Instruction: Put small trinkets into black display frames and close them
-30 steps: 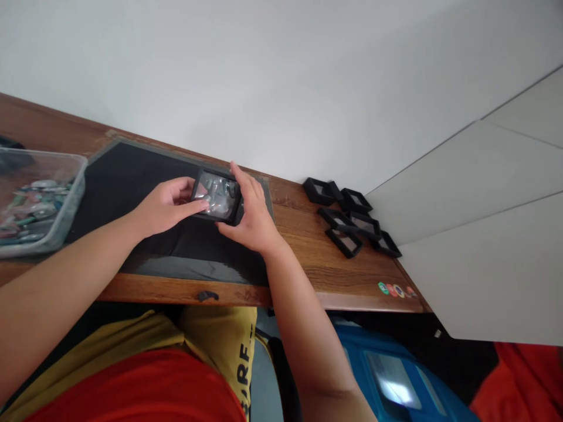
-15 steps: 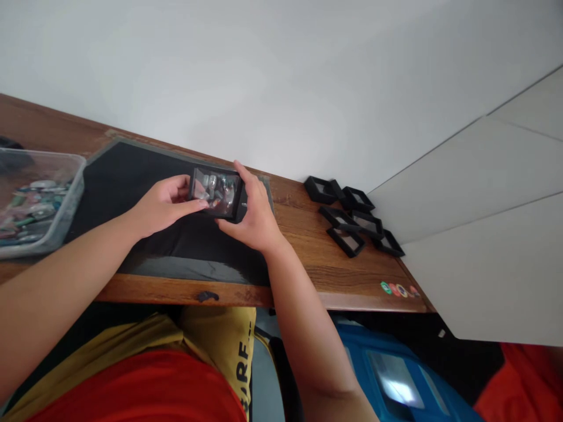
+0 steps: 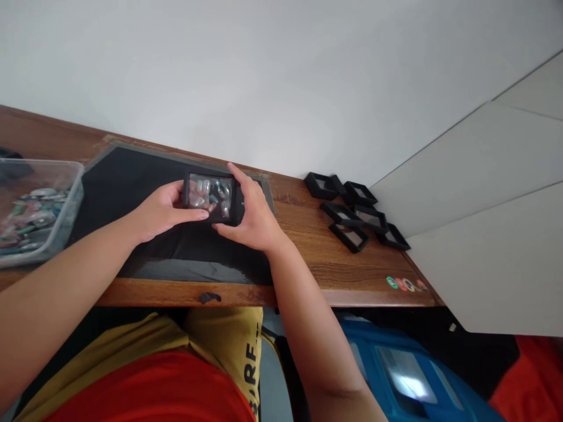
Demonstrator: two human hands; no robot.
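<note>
A small black-framed box [image 3: 210,196] with a clear top and several shiny wrapped pieces inside is held over the black mat [image 3: 145,176]. My left hand [image 3: 165,211] grips its left end, the thumb lying along the near edge. At the right end, my right hand [image 3: 250,214] has its index finger on the far corner and its thumb at the near corner. The box looks roughly level. Whether it touches the mat, I cannot tell.
On the left stands a clear plastic tub [image 3: 73,202] of small wrapped pieces. Several black frames [image 3: 347,217] lie at the wooden table's [image 3: 308,264] right end. A white wall [image 3: 264,82] rises behind. A blue object [image 3: 396,369] is below the table, right.
The box has tilted flatter and shifted slightly left in both hands, and its contents lie differently. The view has shifted a little.
</note>
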